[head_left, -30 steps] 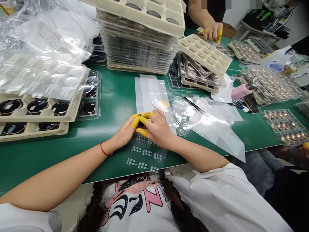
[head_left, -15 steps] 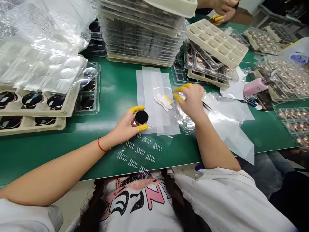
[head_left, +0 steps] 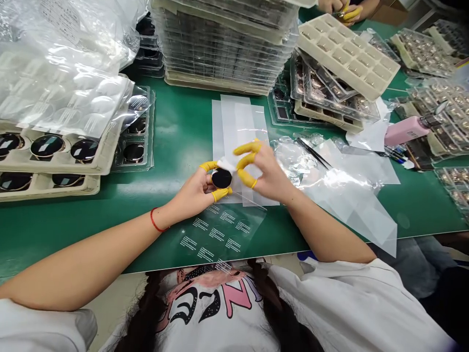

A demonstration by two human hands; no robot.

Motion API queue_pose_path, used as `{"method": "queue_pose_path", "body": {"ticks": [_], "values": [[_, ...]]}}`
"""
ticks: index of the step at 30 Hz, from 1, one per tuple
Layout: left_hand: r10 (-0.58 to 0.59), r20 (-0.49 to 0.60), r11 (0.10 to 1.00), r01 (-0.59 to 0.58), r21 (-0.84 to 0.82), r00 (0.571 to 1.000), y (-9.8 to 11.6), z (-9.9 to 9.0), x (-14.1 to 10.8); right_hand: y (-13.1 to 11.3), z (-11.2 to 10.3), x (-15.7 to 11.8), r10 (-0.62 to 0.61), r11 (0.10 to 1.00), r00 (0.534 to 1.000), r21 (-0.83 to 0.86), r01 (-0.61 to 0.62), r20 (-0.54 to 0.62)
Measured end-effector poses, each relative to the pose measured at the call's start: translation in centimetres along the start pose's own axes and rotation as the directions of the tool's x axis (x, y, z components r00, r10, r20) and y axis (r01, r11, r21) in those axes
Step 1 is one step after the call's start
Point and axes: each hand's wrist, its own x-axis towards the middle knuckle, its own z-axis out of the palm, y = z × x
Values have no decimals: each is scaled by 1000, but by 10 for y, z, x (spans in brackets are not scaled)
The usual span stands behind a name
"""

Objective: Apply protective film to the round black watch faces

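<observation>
Left-hand fingers (head_left: 220, 195) clamped on rim of round black disc (head_left: 222, 179), mid-scene above near side of table (head_left: 176, 132); right-hand fingers (head_left: 247, 178) pinching white piece (head_left: 225, 165) at disc's far edge, best worked lightly, rim gripped steady.

Your left hand (head_left: 196, 193) grips a round black disc (head_left: 222, 179) by its edge, and your right hand (head_left: 266, 171) pinches a blurred white piece (head_left: 226, 165) at the disc's upper edge. Printed clear film (head_left: 218, 233) lies on the green table (head_left: 178, 139) nearer you. Tweezers (head_left: 313, 152) and a pink bottle (head_left: 406, 131) lie to your right; stacked trays (head_left: 223, 63) stand ahead.
</observation>
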Motion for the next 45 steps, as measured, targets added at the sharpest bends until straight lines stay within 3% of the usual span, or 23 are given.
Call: {"method": "queue_pose_path", "body": {"ticks": [3,5,11,19,23,27,31,34,38,42,45], "values": [[46,-27,991,-42,128,999,2,-1,-1,-21,21,-2,-142,989,986,52,137,93],[79,-18,977,-74,200,997,0,-2,-1,-22,32,-1,-157,987,985,-5,158,72],[17,-35,1000,-16,18,999,-7,0,1,-2,34,5,-41,996,997,-77,35,-73],[51,-78,997,-45,68,996,-3,-3,1,-19,44,-8,-107,983,994,-146,110,26],[47,-62,999,-46,26,997,-6,1,2,-8,45,4,-46,984,993,-179,26,-107],[36,-85,999,-36,-3,996,-1,5,-1,10,34,14,96,986,978,-119,-119,-184],[156,-114,987,-152,43,981,4,4,-5,11,15,10,299,947,925,-46,-317,-234],[266,-136,962,-254,96,954,3,3,-7,-1,5,2,355,934,918,36,-355,-179],[297,-92,952,-288,103,950,-2,2,-6,-16,0,-1,396,908,918,164,-386,-27],[412,-39,904,-403,144,910,-10,-1,-3,-21,-1,3,444,870,890,188,-456,104],[419,-16,898,-412,153,908,-12,-3,-2,-21,0,4,464,844,874,229,-485,141]]}}
